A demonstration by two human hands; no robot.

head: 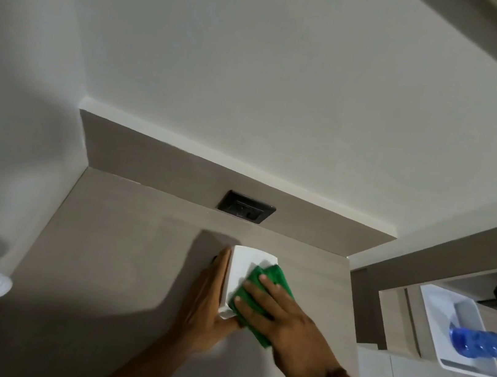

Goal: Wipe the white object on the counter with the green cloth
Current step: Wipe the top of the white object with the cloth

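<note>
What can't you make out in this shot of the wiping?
Head view only:
- White object: its near part is hidden under the green cloth and both hands; its type is unclear.
- Left hand: motion-blurred.
- Blue bottle: cut off by the right edge.
- Outlet: too small to read.

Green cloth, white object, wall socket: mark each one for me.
green cloth (279, 280): head view, on the bare folded part above the fingers.
white object (246, 260): head view, on its uncovered top face.
wall socket (247, 207): head view, on the middle of the dark plate.
</note>
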